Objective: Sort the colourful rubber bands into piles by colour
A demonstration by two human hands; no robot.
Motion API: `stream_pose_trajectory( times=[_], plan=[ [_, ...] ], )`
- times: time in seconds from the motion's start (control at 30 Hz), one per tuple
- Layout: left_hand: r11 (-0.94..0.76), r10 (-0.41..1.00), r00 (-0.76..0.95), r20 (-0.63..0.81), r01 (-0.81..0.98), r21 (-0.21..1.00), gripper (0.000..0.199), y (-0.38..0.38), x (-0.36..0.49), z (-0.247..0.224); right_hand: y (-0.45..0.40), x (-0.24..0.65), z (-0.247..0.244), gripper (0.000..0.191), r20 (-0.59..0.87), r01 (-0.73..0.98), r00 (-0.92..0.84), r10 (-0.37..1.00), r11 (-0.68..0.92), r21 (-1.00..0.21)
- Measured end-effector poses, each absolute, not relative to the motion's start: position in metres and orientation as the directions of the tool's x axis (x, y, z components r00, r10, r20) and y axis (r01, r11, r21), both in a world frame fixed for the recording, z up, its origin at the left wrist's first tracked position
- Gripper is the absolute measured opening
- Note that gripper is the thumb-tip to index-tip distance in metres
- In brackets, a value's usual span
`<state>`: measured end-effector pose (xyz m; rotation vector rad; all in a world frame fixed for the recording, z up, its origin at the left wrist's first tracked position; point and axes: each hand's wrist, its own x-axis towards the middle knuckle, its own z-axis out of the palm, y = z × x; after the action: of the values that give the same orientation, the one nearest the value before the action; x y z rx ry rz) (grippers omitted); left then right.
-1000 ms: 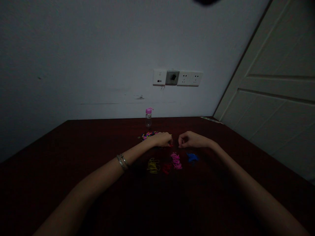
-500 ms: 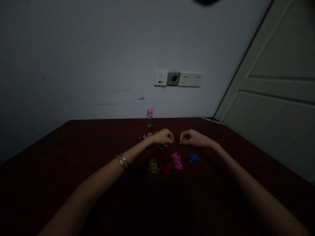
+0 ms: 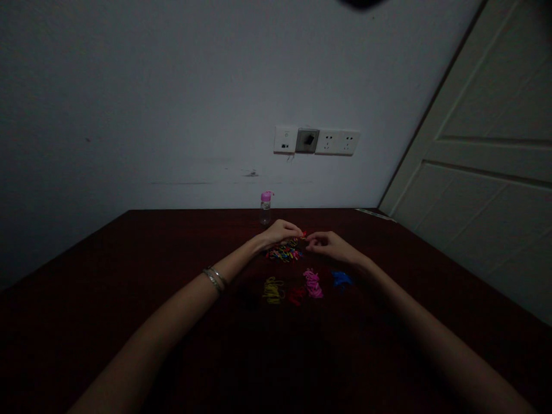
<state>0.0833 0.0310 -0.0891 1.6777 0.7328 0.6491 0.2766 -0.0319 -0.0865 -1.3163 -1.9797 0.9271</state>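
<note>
My left hand (image 3: 282, 231) is closed above the far side of a mixed pile of coloured bands (image 3: 284, 252), its fingertips pinched on a small red band (image 3: 304, 234). Just to the right, my right hand (image 3: 323, 242) is closed too, thumb and finger together near the same red piece; what it holds is too small to name. Nearer me lie separate groups: yellow bands (image 3: 273, 291), dim red bands (image 3: 296, 296), pink bands (image 3: 313, 283) and blue bands (image 3: 342, 279).
A clear bottle with a pink lid (image 3: 265, 208) stands behind the pile on the dark red table (image 3: 181, 241). Wall sockets (image 3: 336, 142) are above the back edge. A thin strip (image 3: 375, 215) lies at the back right, beside a pale door (image 3: 483, 161).
My hands have come closer together, fingertips nearly meeting at the red band. My left hand has shifted up and left, uncovering more of the mixed pile. The view has shifted slightly.
</note>
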Motion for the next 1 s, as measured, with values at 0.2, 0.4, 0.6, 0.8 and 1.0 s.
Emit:
stream_pose_trajectory(
  times=[0.2,0.4,0.6,0.8,1.0],
  plan=[
    [0.011,0.727,0.687,0.014,-0.032,0.999,0.021,0.025,0.086,-0.096,-0.035,0.253,-0.098,0.035,0.004,0.207,-0.351,0.937,0.082,-0.975],
    [0.028,0.742,0.67,0.014,-0.051,0.998,0.023,0.024,0.087,-0.095,-0.031,0.255,-0.101,0.028,-0.051,0.067,-0.248,0.967,-0.035,-0.997],
    [0.013,0.767,0.64,0.043,-0.082,0.997,0.027,0.023,0.09,-0.1,-0.036,0.251,-0.096,0.028,-0.095,0.039,-0.302,0.948,-0.088,-0.995],
    [-0.04,0.828,0.559,0.041,-0.014,0.999,0.032,0.026,0.085,-0.099,-0.039,0.244,-0.094,0.027,-0.099,0.09,-0.242,0.965,-0.079,-0.993],
    [-0.396,0.647,0.755,0.103,0.218,0.892,0.015,0.014,0.062,-0.08,-0.029,0.265,-0.09,0.023,-0.074,0.215,-0.128,0.989,-0.045,-0.976]
  ],
)
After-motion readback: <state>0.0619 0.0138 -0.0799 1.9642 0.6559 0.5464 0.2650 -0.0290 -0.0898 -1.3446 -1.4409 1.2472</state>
